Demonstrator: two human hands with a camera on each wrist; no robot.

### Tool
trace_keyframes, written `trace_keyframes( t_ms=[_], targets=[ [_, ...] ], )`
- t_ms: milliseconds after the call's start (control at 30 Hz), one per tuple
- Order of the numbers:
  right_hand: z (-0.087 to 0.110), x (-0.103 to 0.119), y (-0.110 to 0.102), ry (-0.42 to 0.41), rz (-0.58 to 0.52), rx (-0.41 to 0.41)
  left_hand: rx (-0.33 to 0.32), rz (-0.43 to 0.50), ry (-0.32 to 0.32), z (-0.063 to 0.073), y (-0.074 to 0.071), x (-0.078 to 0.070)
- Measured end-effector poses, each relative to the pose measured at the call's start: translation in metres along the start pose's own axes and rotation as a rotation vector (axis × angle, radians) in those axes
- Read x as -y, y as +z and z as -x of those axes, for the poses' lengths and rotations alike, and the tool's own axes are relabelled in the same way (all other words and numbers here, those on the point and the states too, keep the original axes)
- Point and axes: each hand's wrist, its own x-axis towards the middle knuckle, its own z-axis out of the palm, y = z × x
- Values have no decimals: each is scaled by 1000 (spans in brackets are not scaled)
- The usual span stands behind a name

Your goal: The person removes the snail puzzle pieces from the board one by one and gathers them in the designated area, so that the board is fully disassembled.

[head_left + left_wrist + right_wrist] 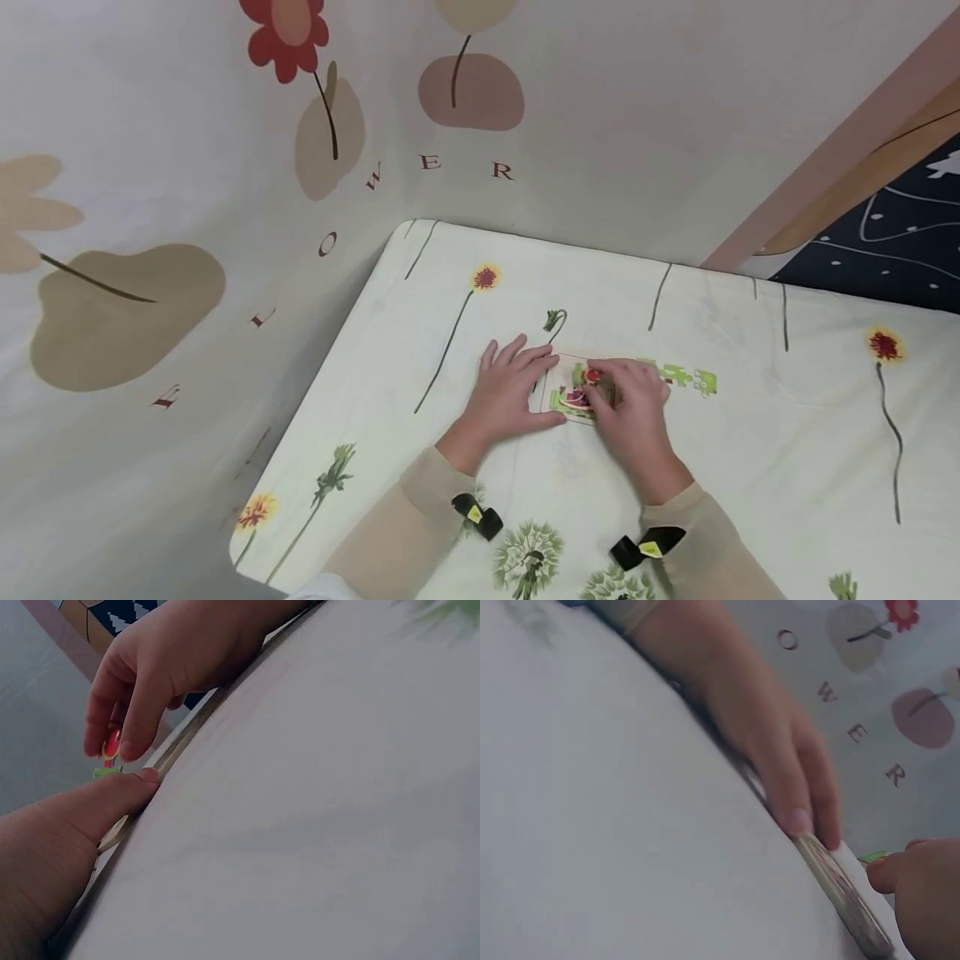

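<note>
A small, thin jigsaw puzzle board (562, 372) lies flat on the cloth-covered table, with green and red picture pieces set in its middle. My left hand (513, 392) rests at its left side, fingers spread and thumb along the near edge. In the left wrist view that thumb presses on the board's rim. My right hand (636, 410) is over the board's right part and pinches a red and green puzzle piece (112, 742) between thumb and fingers. In the right wrist view the board's edge (845, 900) shows side-on; the left hand hides part of the piece.
Several loose green puzzle pieces (678, 375) lie just right of the right hand. The table's white cloth (757, 450) is printed with flowers. A fabric wall (600, 150) with flowers and letters stands behind and to the left.
</note>
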Motion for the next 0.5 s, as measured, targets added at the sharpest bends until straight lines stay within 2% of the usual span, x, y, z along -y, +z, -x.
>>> trace_keyframes(
  t_ms=[267, 500],
  targets=[
    [9, -22, -31, 75, -4, -110, 3, -5, -5, -1, 2, -2],
    [17, -30, -44, 141, 7, -98, 4, 12, -8, -2, 2, 0]
  ],
)
